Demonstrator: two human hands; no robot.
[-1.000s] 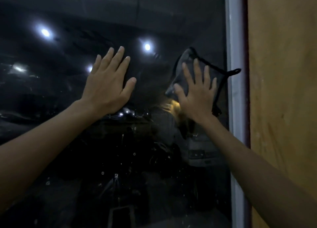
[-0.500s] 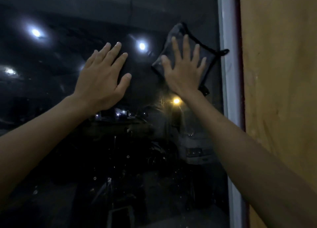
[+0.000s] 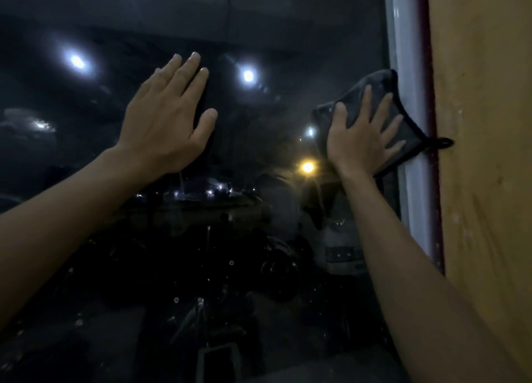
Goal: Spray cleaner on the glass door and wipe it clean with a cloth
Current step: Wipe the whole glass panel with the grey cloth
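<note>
With right hand flat on cloth at right of frame, left hand spread on glass door: risk of fresh palm smears, cloth loop snagging frame.

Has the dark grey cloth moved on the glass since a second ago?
Yes. The dark grey cloth slid right, now overlapping the white door frame.

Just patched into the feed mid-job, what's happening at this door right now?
A person is wiping the glass door. The right hand presses a dark cloth flat against the pane at its right edge, the cloth lapping onto the white frame. The left hand lies open and flat on the glass. Spots show on the lower pane.
</note>
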